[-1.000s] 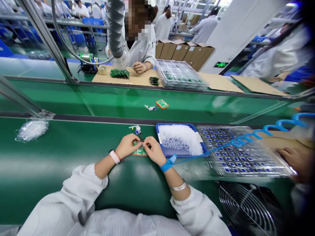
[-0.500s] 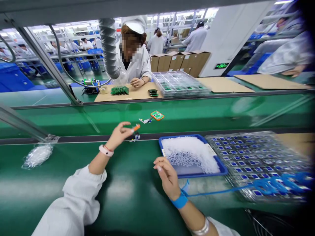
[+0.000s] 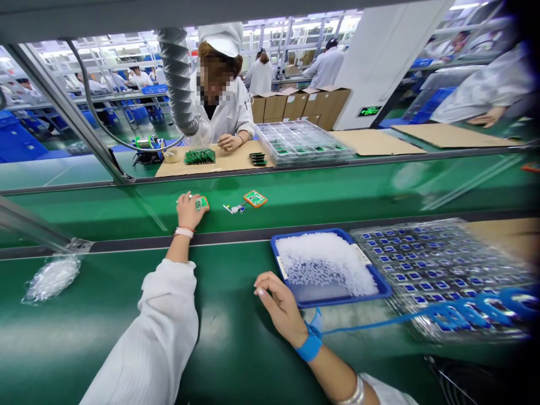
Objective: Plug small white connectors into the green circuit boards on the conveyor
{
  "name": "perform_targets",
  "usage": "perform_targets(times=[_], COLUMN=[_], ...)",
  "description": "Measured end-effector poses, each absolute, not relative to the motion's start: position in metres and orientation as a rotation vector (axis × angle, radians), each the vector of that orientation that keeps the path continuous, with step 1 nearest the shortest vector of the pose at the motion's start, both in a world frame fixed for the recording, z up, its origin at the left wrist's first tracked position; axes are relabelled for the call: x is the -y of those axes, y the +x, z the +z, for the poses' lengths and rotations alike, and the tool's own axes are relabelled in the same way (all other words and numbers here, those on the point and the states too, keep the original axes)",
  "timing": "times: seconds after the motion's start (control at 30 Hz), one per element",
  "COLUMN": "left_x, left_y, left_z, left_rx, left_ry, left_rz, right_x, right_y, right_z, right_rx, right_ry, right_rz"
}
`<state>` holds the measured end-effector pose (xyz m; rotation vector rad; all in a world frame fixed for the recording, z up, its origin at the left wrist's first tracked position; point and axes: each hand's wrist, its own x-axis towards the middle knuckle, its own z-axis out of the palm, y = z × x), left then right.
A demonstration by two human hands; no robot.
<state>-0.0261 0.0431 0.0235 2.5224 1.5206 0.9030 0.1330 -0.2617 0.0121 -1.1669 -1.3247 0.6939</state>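
The worktop (image 3: 228,332) is lying nearest, and the right hand (image 3: 280,309) is hovering or resting over it; contact cannot be confirmed. Its fingers are curling loosely, with the grip relaxed. A blue wrist strap (image 3: 310,344) is circling that wrist, and a coiled blue cord (image 3: 476,312) is running from it to the right. Just beside the hand, a blue tray (image 3: 318,292) is holding small white pieces (image 3: 324,250). To its right, a clear tray (image 3: 399,307) is carrying rows of blue-and-silver parts. A clear plastic bag (image 3: 54,278) is lying at far left.

Beyond the dark rail, the left hand (image 3: 188,212) is reaching over the green strip (image 3: 337,194). Its fingers are gripping an orange-edged board (image 3: 203,203); whether the board is touching the strip cannot be determined. To its right, a second board (image 3: 255,198) is lying flat, a small white-and-blue part (image 3: 235,209) sitting beside it.

Farther off, a co-worker's hand (image 3: 230,142) is resting on a cardboard sheet (image 3: 236,161), near grouped green boards (image 3: 200,156). Cardboard boxes (image 3: 295,106) are standing behind.
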Motion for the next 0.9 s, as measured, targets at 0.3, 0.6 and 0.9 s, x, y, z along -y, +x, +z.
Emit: perform_targets(times=[0.3, 0.6, 0.9], left_x=[-0.012, -0.048, 0.041], left_y=[0.121, 0.111, 0.052], left_z=[0.018, 0.019, 0.044], left_rx=[-1.491, -1.322, -0.445], left_ry=[2.652, 2.616, 2.791], left_rz=[0.474, 0.378, 0.438], right_x=[0.260, 0.266, 0.282], right_y=[0.131, 0.134, 0.248], right_z=[0.017, 0.031, 0.049], right_rx=[1.336, 1.415, 1.272], right_ry=[-1.231, -1.245, -1.672], right_rz=[0.713, 0.588, 0.263])
